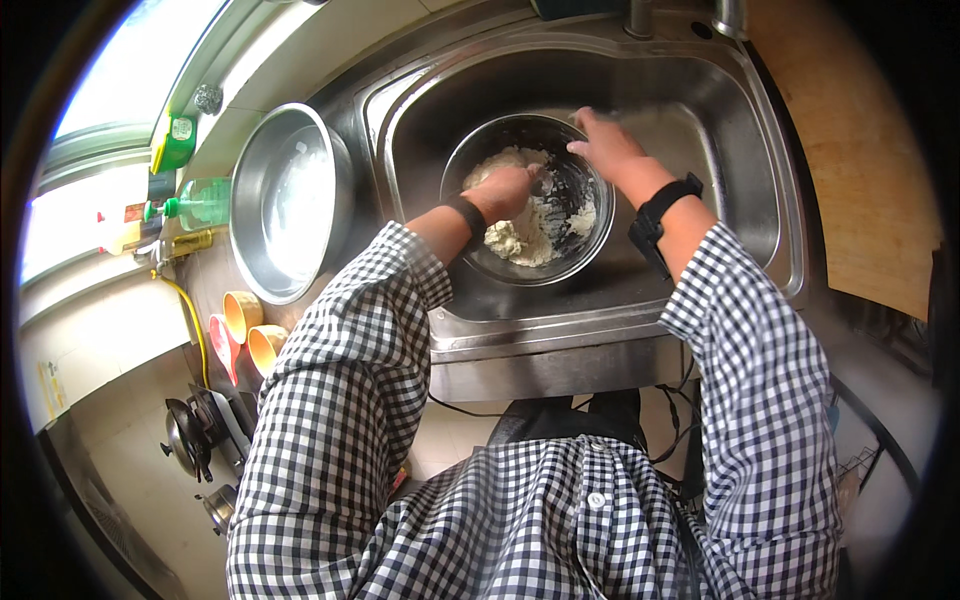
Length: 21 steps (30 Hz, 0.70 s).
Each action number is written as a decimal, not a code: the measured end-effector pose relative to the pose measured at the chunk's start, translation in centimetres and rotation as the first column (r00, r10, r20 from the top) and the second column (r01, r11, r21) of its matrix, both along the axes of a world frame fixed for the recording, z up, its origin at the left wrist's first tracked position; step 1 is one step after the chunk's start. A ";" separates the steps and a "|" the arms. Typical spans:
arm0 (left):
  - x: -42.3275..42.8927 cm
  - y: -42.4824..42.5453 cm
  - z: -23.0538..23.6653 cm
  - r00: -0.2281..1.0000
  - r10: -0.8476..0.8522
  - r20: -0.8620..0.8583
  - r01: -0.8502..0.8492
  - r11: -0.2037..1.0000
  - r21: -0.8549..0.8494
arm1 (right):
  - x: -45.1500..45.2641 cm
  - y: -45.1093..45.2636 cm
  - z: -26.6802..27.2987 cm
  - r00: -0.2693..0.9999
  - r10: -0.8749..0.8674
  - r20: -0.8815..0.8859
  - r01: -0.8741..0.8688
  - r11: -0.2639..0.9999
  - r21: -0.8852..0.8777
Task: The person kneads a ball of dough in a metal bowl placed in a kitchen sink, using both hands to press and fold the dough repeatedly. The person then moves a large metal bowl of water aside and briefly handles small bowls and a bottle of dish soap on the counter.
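Note:
A round metal mixing bowl [491, 274] sits inside the sink basin [660, 277]. Pale, crumbly dough [525, 238] lies in it, with smears and loose bits on the inner wall. My left hand [506, 191] is over the bowl, its fingers curled close to the dough. Blur at the fingertips hides whether it grips anything. Over the bowl's upper right rim, my right hand [609, 148] has its fingers apart and nothing visible in it. Whether it touches the rim cannot be made out.
Left of the sink stands a large metal basin [289, 202]. Orange cups [241, 316] and a pink scoop [223, 346] lie below it. A green pump bottle [204, 202] and a sponge pack [177, 139] are near the window. A wooden board [862, 165] lies right; faucet parts [639, 19] rise behind.

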<state>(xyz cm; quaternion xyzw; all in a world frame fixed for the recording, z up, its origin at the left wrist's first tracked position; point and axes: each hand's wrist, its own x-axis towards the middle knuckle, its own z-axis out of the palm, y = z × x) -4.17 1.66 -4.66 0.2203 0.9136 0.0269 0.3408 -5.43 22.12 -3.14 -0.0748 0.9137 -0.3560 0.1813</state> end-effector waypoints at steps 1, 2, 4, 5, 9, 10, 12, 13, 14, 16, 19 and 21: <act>0.1 0.3 -0.2 0.998 0.056 -0.032 -0.054 0.997 0.063 | 0.6 0.3 0.5 0.998 -0.052 0.043 0.050 0.998 0.041; -0.1 0.8 -0.5 0.997 0.065 -0.040 -0.065 0.998 0.007 | 1.3 0.7 1.2 0.994 -0.092 0.054 0.089 0.994 0.060; -0.5 1.6 -1.1 0.993 0.076 -0.090 -0.075 0.997 0.013 | 3.3 1.2 2.1 0.995 -0.066 0.080 0.045 0.970 0.241; -0.9 2.1 -1.4 0.993 -0.036 -0.110 0.033 0.999 -0.033 | 4.4 1.3 2.5 0.940 -0.116 0.321 0.069 0.986 0.154; -1.7 3.4 -2.2 0.957 -0.244 -0.158 0.217 0.961 -0.172 | 6.3 -0.8 2.3 0.859 -0.196 0.472 0.141 0.979 0.149; -1.6 3.6 -2.3 0.950 -0.263 -0.169 0.232 0.955 -0.184 | 6.0 -1.2 2.0 0.800 -0.248 0.546 0.233 0.968 0.099; -1.1 3.6 -2.4 0.910 -0.316 -0.269 0.270 0.943 -0.194 | 5.5 -1.3 1.8 0.870 -0.238 0.432 0.180 0.969 0.172; -0.7 3.5 -2.3 0.932 -0.317 -0.175 0.277 0.935 -0.220 | 5.3 -1.4 1.7 0.900 -0.236 0.367 0.167 0.963 0.210; -0.3 3.4 -2.3 0.939 -0.308 -0.155 0.271 0.938 -0.217 | 5.1 -1.2 1.8 0.901 -0.224 0.371 0.168 0.970 0.178; 0.3 3.1 -2.0 0.927 -0.374 -0.024 0.357 0.902 -0.243 | 4.9 -1.2 1.9 0.908 -0.212 0.360 0.168 0.974 0.151; 0.6 3.0 -1.7 0.856 -0.494 -0.155 0.440 0.851 -0.286 | 4.9 -1.2 2.1 0.949 -0.174 0.263 0.143 0.981 0.133; 0.5 3.1 -1.7 0.897 -0.267 -0.353 0.230 0.962 -0.144 | 4.8 -1.1 2.3 0.950 -0.158 0.267 0.120 0.981 0.153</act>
